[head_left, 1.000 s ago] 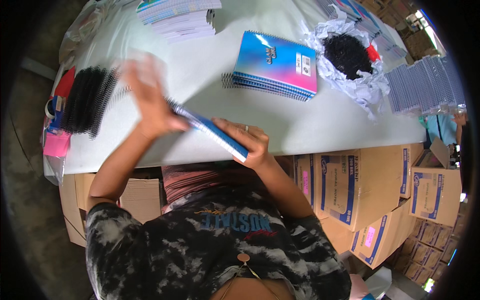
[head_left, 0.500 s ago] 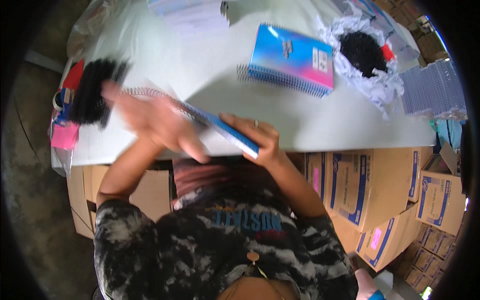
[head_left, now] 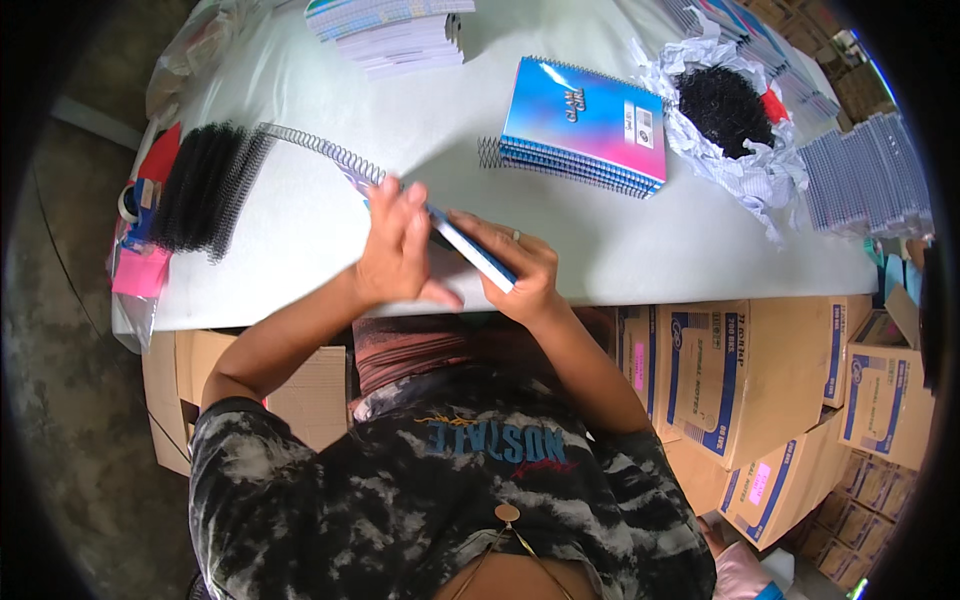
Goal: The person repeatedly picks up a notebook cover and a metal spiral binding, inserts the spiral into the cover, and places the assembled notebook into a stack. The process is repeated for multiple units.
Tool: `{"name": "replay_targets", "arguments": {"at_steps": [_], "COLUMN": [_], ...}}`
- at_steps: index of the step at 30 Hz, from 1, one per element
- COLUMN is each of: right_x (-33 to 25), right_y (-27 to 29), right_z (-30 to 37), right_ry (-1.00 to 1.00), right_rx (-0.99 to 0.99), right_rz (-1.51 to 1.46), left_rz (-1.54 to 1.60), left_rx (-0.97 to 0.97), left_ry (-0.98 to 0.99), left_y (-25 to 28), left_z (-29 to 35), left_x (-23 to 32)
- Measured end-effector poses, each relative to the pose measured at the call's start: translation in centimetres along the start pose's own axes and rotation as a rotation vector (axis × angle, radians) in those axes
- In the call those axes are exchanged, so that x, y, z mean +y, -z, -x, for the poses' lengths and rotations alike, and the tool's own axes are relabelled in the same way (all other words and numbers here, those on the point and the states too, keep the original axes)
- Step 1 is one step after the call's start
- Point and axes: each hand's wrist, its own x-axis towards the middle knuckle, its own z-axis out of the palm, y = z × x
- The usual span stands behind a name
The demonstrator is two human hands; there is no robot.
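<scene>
My right hand [head_left: 520, 265] grips a thin notebook [head_left: 475, 250] by its near right end, tilted up above the table's front edge. From its far left end a long dark spiral coil [head_left: 325, 148] sticks out, reaching toward a bundle of black coils [head_left: 210, 190] on the left. My left hand [head_left: 395, 250] is open, fingers raised and thumb spread, at the notebook's spine. It hides part of the coil and the notebook; whether it touches them I cannot tell.
A stack of blue and pink spiral notebooks [head_left: 585, 115] lies right of centre. Beyond it, crumpled white paper [head_left: 690, 165] holds a black coil heap [head_left: 722, 108]. More stacked books [head_left: 400, 35] stand at the back. Cardboard boxes [head_left: 700, 380] sit below the table at right.
My left hand has moved right, from near the coil's outer end to the notebook's spine. My right hand still holds the notebook in nearly the same place.
</scene>
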Motion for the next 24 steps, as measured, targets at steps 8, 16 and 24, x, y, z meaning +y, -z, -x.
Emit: {"name": "replay_targets", "arguments": {"at_steps": [8,16,24], "right_x": [-1.9,-0.3,-0.3], "right_y": [-1.3,-0.5,-0.2], "right_z": [-1.2,0.0,-0.7], "right_ry": [0.374,-0.434,-0.469], "right_rx": [-0.250,0.018,-0.022], "right_rz": [0.288,-0.358,-0.335], "left_rz": [-0.360,-0.049,-0.047], "left_rx": [-0.315,0.009,-0.172], "left_ry": [0.429,0.288,0.087], "left_y": [0.3,3.3,2.3], "left_z": [-6.9,-12.1,-6.7], "left_x": [-2.8,-5.7,-3.5]}}
